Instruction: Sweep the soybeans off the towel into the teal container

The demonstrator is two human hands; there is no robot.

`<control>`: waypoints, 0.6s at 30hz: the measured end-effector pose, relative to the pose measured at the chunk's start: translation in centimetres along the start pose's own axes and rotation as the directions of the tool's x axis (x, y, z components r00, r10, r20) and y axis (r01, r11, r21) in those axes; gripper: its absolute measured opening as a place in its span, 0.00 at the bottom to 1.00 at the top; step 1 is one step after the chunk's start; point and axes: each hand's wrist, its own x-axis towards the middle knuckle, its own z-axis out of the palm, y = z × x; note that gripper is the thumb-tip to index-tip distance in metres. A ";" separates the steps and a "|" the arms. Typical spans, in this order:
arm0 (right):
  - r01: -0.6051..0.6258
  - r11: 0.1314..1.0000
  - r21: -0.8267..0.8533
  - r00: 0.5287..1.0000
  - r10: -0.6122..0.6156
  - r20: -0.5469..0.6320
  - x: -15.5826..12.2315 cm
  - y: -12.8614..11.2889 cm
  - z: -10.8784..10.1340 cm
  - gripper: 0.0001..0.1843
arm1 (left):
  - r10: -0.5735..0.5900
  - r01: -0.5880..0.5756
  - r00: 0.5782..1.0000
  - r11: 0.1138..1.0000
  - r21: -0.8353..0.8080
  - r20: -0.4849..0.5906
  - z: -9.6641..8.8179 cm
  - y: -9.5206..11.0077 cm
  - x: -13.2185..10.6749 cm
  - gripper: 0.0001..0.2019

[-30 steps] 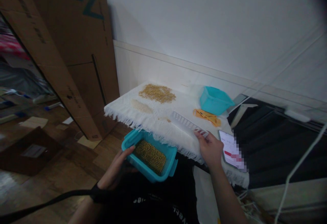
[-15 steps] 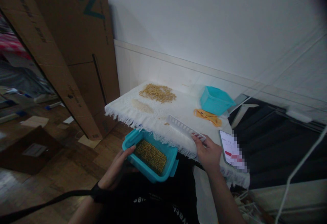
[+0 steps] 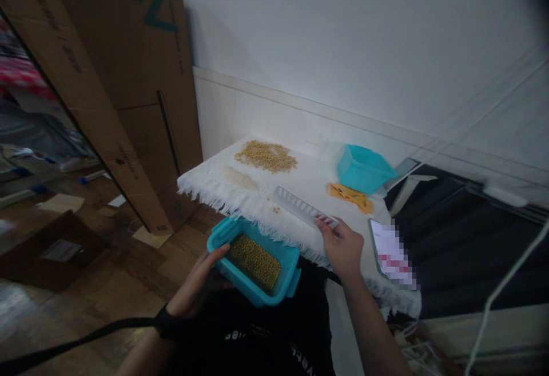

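**Holding a turquoise rectangular plastic container (image 3: 286, 262) and a white slatted plastic strip (image 3: 302, 209) at a white fringed tablecloth (image 3: 314, 171)**

Keeping the container just beyond the near fringe of the tablecloth, partly below that edge, with the left hand (image 3: 196, 283). Pinching its corner there, with the thumb hooked over the rim and the other fingers mostly hidden beneath; impossible to tell how far spread those are. Holding inside it a layer of small, round, greenish-yellow beans (image 3: 256, 262).

Pinching the near end of the strip between thumb and fingers of the right hand (image 3: 345, 248), over the near right part of the tablecloth. Pointing the strip's free end toward the middle of the tablecloth; hard to tell whether touching the fabric or just above it.

Near that free end, close to the tablecloth's near fringe: a few loose tan beans (image 3: 276, 210). On the far left of the tablecloth, a spread-out heap of tan beans (image 3: 266, 157); nearer its left fringe, a thin patch of pale, fine grains (image 3: 240, 179). At the tablecloth's far right, a second turquoise plastic container, open and tapered (image 3: 357, 174), with a crumpled orange-yellow piece of fabric or wrapping (image 3: 349, 197) just in front. On the tablecloth's right end, a phone with a lit, partly pixelated screen (image 3: 386, 250). Off the tablecloth's left end, a tall brown cardboard box (image 3: 141, 78); behind its far edge, a plain white wall (image 3: 321, 38).
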 end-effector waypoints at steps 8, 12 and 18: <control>-0.015 0.999 0.032 0.996 0.012 0.088 1.3 -0.3 1.1 0.20 | -0.046 0.047 0.998 0.999 0.009 -0.039 0.5 0.5 -0.4 0.37; -0.031 0.999 0.042 0.996 0.028 0.085 1.2 -0.4 0.9 0.20 | -0.038 0.038 0.999 0.999 0.009 -0.022 0.6 0.6 -0.5 0.36; -0.019 0.997 0.080 0.992 0.008 0.128 1.3 -0.5 0.7 0.19 | -0.058 0.058 0.998 0.998 0.007 -0.033 0.8 0.8 -0.5 0.37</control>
